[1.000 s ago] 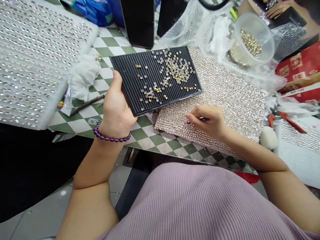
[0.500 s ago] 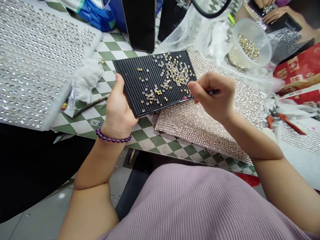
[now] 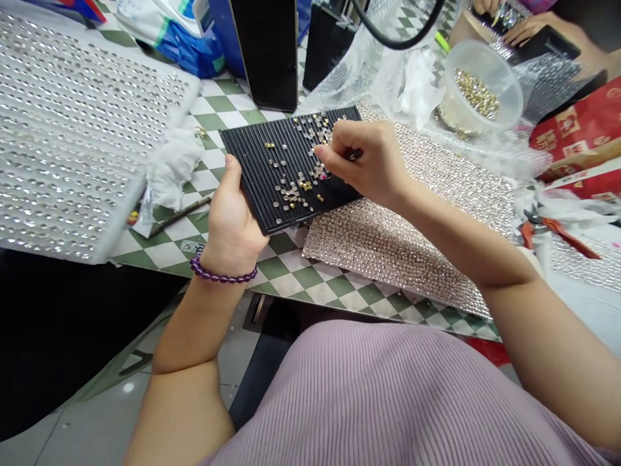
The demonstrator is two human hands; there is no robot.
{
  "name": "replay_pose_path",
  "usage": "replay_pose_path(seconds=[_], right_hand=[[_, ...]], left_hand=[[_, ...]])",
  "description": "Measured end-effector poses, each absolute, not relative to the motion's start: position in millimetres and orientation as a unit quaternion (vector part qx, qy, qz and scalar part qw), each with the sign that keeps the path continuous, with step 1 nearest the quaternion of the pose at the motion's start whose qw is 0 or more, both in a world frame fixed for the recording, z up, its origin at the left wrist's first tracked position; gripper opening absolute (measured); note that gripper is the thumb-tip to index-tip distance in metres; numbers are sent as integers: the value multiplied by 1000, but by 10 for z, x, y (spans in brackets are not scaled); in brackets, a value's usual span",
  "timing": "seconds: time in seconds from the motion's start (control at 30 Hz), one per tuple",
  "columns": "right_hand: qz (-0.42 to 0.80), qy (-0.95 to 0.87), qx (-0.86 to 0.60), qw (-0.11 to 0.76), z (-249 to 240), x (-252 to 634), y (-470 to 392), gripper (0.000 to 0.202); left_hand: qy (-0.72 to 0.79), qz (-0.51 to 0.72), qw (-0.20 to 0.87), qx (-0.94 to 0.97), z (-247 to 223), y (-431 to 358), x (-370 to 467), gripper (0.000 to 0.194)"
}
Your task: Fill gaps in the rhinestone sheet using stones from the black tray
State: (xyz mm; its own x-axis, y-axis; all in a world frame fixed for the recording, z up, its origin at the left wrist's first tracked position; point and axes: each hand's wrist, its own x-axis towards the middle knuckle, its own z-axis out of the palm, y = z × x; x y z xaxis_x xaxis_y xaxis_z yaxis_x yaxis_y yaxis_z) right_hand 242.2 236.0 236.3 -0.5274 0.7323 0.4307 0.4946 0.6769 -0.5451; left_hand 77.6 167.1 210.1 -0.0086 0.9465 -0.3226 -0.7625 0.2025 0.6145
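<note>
My left hand [image 3: 233,217] grips the near left corner of a black ridged tray [image 3: 250,162], thumb along its edge, the other fingers hidden beneath. Loose clear and gold rhinestones [image 3: 291,191] lie scattered over the ridges, thickest toward the far right. Over the tray's right half, my right hand [image 3: 371,158] is closed around a slim dark pen-like tool [image 3: 356,155], mostly hidden by the fingers. A small pink spot, seemingly its tip, shows below the fingers among the stones. Under the tray's right side lies a sheet covered in rhinestones [image 3: 388,252].
A padded white panel with rows of stones [image 3: 87,142] lies at left. A phone [image 3: 266,58] stands behind the tray. At back right are a clear tub of gold stones [image 3: 480,97], red-handled pliers [image 3: 563,233], red packaging [image 3: 577,136] and another person's hands [image 3: 528,29].
My right hand has moved left with the tool, from the tray's right edge to over the stones. The pink spot moved with it. My left hand still holds the tray.
</note>
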Motion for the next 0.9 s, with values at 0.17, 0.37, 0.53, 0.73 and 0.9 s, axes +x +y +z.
replay_pose_path(seconds=[0.17,0.37,0.53,0.73,0.9], right_hand=[[175,-829,-378,372,2522,2611,2147,41],[198,-863,-346,311,2513,2957,1801,38],[196,-850,-354,337,2379,3106,1689,35],[231,-813,-382,375,2324,3072,1733,35],[207,-797,-386,416,2348,2856,1945,37]], left_hand=[[342,624,689,139,2073,1679,776,49],[331,630,685,157,2052,1676,754,44],[356,621,676,175,2035,1684,743,43],[341,623,683,172,2039,1677,766,41],[349,611,689,174,2058,1666,761,43]])
